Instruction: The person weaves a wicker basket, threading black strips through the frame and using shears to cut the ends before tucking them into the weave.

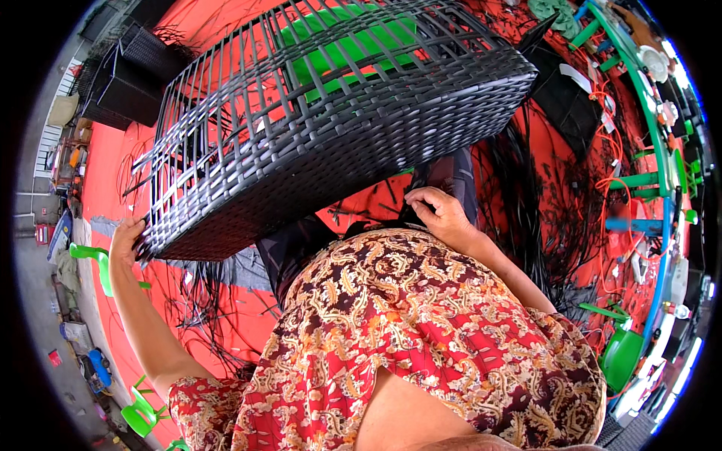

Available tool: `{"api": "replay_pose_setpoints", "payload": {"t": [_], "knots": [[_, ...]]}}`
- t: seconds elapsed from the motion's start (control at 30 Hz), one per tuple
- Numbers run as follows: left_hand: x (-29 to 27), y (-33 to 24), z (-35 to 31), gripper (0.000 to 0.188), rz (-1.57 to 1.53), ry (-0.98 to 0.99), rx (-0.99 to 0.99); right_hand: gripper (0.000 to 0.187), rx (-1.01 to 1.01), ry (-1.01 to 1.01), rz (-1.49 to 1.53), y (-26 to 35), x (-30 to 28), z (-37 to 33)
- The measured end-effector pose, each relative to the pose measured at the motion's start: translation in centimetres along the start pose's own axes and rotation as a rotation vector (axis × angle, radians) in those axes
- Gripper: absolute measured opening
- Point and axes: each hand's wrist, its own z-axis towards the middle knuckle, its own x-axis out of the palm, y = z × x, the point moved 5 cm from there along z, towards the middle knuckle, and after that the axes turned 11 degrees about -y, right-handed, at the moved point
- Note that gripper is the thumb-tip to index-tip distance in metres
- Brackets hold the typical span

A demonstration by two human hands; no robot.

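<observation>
A large dark grey wicker furniture piece (pixel 323 143) lies tilted across my lap and spans the upper middle. Its near side is tightly woven, while bare strips cross openly over the top. At its lower left corner, my left hand (pixel 128 239) has its fingers closed around the edge. My right hand (pixel 444 218) is near my right thigh, below the woven side and apart from it. Its fingers are curled together, and whatever they may hold is too small or hidden to make out. Behind the open strips shows a green plastic chair (pixel 353 49).
Loose black strips (pixel 519 203) are heaped on the red floor (pixel 203 308) to the right, with more at lower left. Dark woven pieces (pixel 124 83) stand at far left. Green chairs (pixel 623 353) stand at both sides. Orange cord (pixel 608 188) trails by a green frame (pixel 653 113).
</observation>
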Motion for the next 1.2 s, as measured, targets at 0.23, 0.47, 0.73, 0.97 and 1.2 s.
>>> {"api": "replay_pose_setpoints", "payload": {"t": [0.23,0.47,0.73,0.97,1.2], "knots": [[0.0,-0.4,-0.7,0.011,-0.015,0.012,-0.014,0.01,0.002,0.014,-0.006,-0.1,0.2,0.1],[-0.5,-0.4,-0.8,0.011,-0.028,0.014,-0.005,0.01,0.022,0.035,0.01,-0.5,0.4,0.0],[-3.8,1.6,0.9,0.015,-0.02,-0.007,-0.02,0.01,0.066,0.052,0.008,-0.1,0.3,0.1],[-4.0,0.7,-1.2,0.015,0.158,-0.168,0.005,0.012,0.089,0.101,-0.074,-0.8,0.2,-0.2],[-5.1,0.9,-1.8,0.015,0.201,-0.236,0.043,0.011,0.092,0.093,-0.025,-0.4,0.4,0.0]]}}
